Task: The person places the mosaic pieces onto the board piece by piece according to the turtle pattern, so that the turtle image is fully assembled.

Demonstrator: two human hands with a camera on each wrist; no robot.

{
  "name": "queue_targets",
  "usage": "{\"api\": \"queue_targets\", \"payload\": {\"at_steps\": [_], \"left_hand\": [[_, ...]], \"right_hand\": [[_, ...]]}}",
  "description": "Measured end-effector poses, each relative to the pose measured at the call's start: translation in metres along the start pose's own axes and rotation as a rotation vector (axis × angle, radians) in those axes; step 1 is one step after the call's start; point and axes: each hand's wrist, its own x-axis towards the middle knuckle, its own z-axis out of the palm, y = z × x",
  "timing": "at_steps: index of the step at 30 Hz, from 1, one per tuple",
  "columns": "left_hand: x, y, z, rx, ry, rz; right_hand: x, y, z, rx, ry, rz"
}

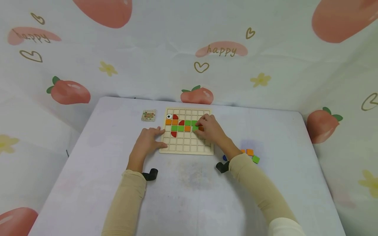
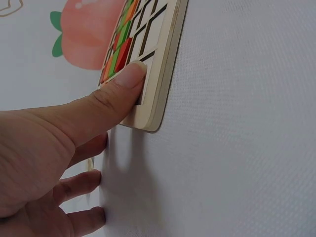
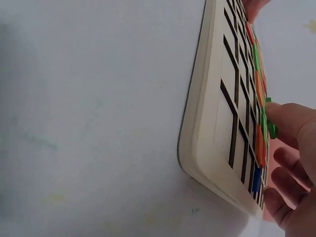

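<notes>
Flanking one board [image 1: 189,152] are two hands [image 1: 146,141] [image 1: 212,129], one pinching one green tile [image 3: 272,130]

Even, muted light; soft shadows on table [image 1: 189,203]; wrist views slightly hazy.

Head view: set high, facing forward and down; farthest of the three; covers board [image 1: 186,142], table [image 1: 183,203], left hand [image 1: 147,141], right hand [image 1: 213,131] and patterned cloth backdrop [image 1: 159,49]; left wrist view: low, close, tipped sideways; looks past the left thumb [image 2: 98,103] across the board's near left corner towards the backdrop; right wrist view: likewise low, close and tipped; looks past the board's near right corner, right hand at frame's right edge; common to all three: board, table and backdrop.
</notes>
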Motion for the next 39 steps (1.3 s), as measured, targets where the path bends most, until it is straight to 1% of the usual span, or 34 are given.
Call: {"api": "queue_targets", "payload": {"at_steps": [8, 14, 20, 23, 27, 30, 33, 39], "left_hand": [[-0.001, 0.001, -0.001, -0.004, 0.000, -0.005], [-0.001, 0.003, -0.004, -0.005, -0.001, -0.009], [0.000, 0.003, -0.004, -0.016, 0.004, -0.011], [0.000, 0.003, -0.003, -0.019, 0.004, -0.007], [0.001, 0.002, -0.001, -0.015, -0.001, 0.000], [0.000, 0.001, -0.001, -0.003, 0.000, 0.005], [0.000, 0.000, -0.001, 0.004, -0.001, 0.008], [0.000, -0.001, -0.001, -0.001, -0.004, 0.007]], "right_hand": [[0.003, -0.001, 0.004, -0.001, 0.009, -0.022], [0.005, -0.002, 0.005, 0.009, 0.004, -0.014], [0.004, -0.003, 0.003, -0.038, 0.032, -0.018], [0.001, -0.001, 0.001, -0.047, 0.039, -0.002], [-0.004, 0.001, -0.004, -0.071, 0.053, 0.017], [-0.009, 0.003, -0.011, -0.111, 0.056, 0.022], [-0.016, 0.005, -0.017, -0.151, 0.027, 0.042], [-0.032, 0.014, -0.022, -0.195, -0.077, 0.092]]}}
